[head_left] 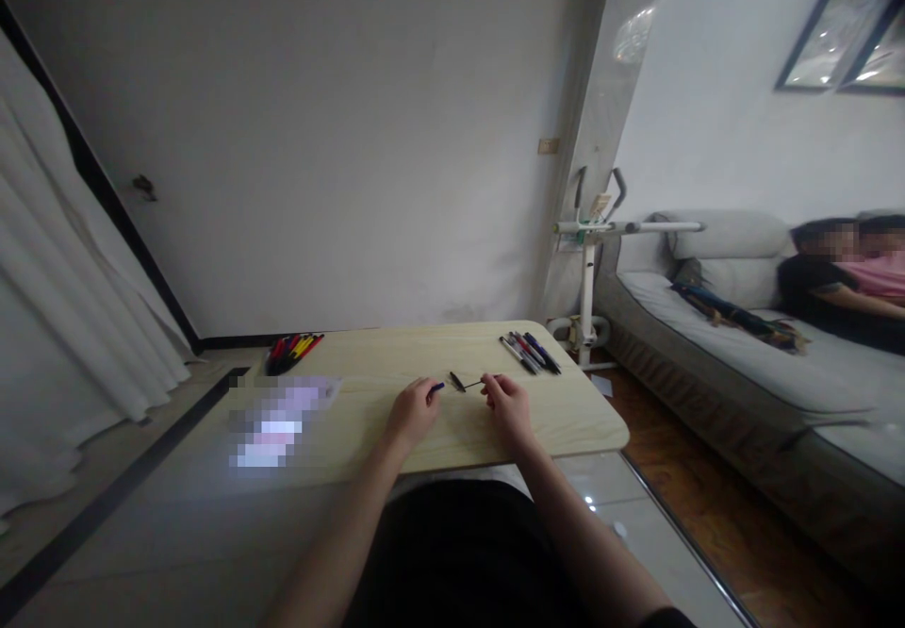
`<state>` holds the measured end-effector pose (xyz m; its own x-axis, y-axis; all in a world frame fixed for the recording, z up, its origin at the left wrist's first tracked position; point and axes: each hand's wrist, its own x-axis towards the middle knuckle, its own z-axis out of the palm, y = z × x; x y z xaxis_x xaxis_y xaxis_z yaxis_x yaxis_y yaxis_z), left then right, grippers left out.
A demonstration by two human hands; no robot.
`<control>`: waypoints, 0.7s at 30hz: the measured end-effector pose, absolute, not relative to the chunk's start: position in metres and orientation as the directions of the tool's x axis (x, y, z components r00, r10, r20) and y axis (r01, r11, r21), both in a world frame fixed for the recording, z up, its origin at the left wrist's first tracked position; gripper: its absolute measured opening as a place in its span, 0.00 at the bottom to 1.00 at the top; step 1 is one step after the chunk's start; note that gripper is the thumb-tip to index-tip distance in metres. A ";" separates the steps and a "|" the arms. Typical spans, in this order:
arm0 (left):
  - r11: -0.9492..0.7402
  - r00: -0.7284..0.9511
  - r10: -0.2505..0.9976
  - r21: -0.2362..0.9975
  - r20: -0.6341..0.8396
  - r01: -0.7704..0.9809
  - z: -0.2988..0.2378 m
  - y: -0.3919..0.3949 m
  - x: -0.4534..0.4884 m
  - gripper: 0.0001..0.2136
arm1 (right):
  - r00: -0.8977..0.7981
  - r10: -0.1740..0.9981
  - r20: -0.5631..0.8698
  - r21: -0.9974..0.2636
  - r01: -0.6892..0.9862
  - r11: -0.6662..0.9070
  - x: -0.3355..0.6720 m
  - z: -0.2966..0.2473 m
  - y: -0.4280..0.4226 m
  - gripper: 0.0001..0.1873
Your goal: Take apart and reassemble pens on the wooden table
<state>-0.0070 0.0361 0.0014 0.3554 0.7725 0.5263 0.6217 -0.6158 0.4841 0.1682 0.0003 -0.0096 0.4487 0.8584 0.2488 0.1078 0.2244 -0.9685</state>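
Black clothing (467, 562) is what sits closest to the lens on my feed, with two bare forearms (576, 515) stretching past it over a pale wood-look table (580, 425). Left hand (415, 411) has its fingers curled closed around a small blue piece (436, 388), one end poking out towards the middle. Right hand (504, 404) has thumb and fingertips pinched together on a thin dark stick (473, 384) that points left. Between the hands, a short dark piece (456, 381) lies on the tabletop; the stick's tip is right by it, but from where I'm sitting I can't tell if they touch. Loose pens (530, 353) lie side by side near the far right corner, and a bunch of red, yellow and black sticks (293, 353) is over at the far left. Anyone asking about brands: whatever print is on the pens is too small for me to read, and the bright patch (272, 437) on the left is all pixelated. The pattern along the grey sofa's (728, 232) base is too dim to make out as well.
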 end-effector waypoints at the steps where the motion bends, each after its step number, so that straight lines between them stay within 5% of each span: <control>1: -0.613 0.361 0.775 0.480 0.518 0.627 0.002 0.035 -0.007 0.09 | 0.449 0.859 0.247 -0.969 0.104 0.224 0.169 -0.010 0.000 0.20; 21: -0.611 0.429 0.785 0.447 0.447 0.653 0.006 0.026 -0.003 0.08 | 0.397 0.890 0.224 -0.970 0.005 0.242 0.174 -0.014 0.000 0.18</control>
